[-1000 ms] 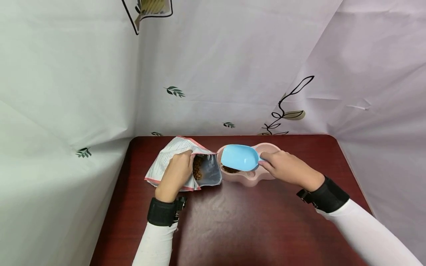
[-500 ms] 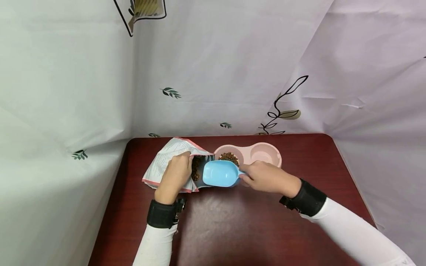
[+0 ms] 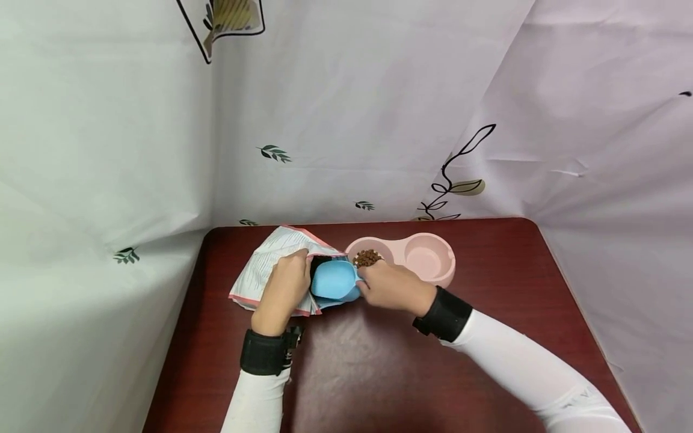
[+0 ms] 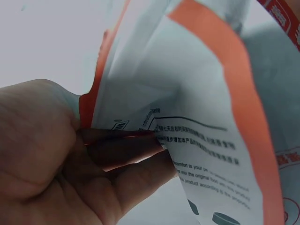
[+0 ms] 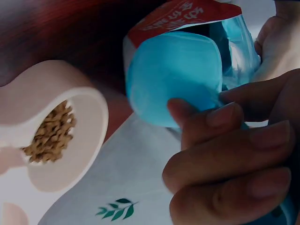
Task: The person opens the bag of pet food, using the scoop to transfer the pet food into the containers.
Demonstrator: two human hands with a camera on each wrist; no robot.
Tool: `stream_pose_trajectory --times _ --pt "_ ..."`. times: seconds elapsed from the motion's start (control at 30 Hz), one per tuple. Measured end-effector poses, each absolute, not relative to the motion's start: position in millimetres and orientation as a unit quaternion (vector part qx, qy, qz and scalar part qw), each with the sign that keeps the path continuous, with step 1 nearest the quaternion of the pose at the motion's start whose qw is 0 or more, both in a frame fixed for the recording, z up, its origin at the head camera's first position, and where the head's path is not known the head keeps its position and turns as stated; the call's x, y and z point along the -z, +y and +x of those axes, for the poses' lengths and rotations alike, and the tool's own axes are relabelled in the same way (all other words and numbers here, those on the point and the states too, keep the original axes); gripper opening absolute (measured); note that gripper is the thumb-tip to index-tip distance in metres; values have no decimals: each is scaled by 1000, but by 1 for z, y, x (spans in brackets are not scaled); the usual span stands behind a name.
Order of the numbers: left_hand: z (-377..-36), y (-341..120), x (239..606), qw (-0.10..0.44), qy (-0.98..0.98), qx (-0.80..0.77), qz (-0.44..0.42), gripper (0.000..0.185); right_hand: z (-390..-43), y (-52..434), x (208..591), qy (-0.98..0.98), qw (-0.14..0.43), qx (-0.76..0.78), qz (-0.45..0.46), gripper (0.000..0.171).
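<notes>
A white pouch (image 3: 271, 264) with a pink-orange border lies on the dark red table (image 3: 379, 361), its mouth facing right. My left hand (image 3: 284, 288) grips the pouch's upper lip (image 4: 197, 112) and holds the mouth apart. My right hand (image 3: 390, 285) holds the handle of a light blue scoop (image 3: 334, 280), whose bowl (image 5: 176, 75) is pushed into the pouch's mouth. Just right of it stands a pink double bowl (image 3: 433, 255); its left well holds brown kibble (image 3: 367, 257), its right well is bare.
White sheets printed with leaves hang close behind and on both sides of the table. The pink bowl's rim (image 5: 93, 117) lies close beside the scoop. Bare tabletop stretches in front of my hands and to the right of the bowl.
My right hand has carried the blue scoop left, from above the bowl's left well into the pouch's mouth. Kibble now shows in that well. The left hand has kept its hold.
</notes>
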State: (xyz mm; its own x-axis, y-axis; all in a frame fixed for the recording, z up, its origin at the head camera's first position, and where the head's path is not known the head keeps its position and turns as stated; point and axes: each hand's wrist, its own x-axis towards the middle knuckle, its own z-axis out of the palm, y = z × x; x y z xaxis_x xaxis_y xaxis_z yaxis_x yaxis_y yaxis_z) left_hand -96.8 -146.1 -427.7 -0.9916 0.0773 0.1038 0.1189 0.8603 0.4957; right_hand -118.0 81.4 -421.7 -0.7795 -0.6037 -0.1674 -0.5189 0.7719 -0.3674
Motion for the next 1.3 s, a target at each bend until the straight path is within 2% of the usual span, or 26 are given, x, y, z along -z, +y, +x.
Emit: stream_pose_trajectory --times 0.3,0.67,1.0,1.3 --pt "-93 -144 428 46 -964 256 -48 26 -126 44 435 929 134 127 -322 23" --pt "-92 -139 427 80 -964 245 -70 21 -129 26 452 933 126 152 -301 30" --pt "-92 -139 428 69 -964 249 -64 24 -126 14 464 931 110 176 -299 38" --pt "-91 -141 427 58 -963 255 -63 29 -126 16 470 926 123 203 -295 39"
